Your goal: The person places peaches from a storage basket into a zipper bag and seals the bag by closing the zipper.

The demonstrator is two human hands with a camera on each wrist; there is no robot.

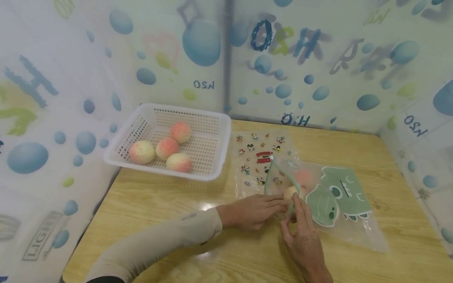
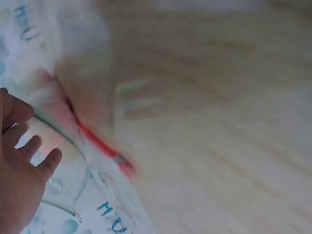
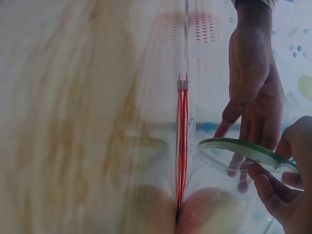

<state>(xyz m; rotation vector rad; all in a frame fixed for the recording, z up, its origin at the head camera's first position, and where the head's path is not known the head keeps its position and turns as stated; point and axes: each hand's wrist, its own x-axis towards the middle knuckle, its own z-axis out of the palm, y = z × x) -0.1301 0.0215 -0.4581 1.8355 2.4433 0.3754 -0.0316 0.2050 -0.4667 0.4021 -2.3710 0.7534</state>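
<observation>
A clear zip bag (image 1: 357,232) with a green dinosaur print lies on the table, its green-edged mouth (image 1: 295,182) spread open toward the left. Inside its mouth is a pale peach (image 1: 289,193), and a pinker peach (image 1: 305,177) shows through the plastic behind it. My left hand (image 1: 253,212) reaches in at the mouth from the left, fingers mostly straight, beside the pale peach. With thumb and fingers, my right hand (image 1: 306,239) pinches the bag's near rim. The green rim (image 3: 243,148) runs into the right fingers (image 3: 273,192) in the right wrist view.
A white perforated basket (image 1: 203,175) at the back left holds several peaches (image 1: 167,148). Another clear bag (image 1: 244,192) with small cartoon prints lies partly under the dinosaur bag. Patterned curtains (image 1: 283,78) stand behind the wooden table (image 1: 159,251).
</observation>
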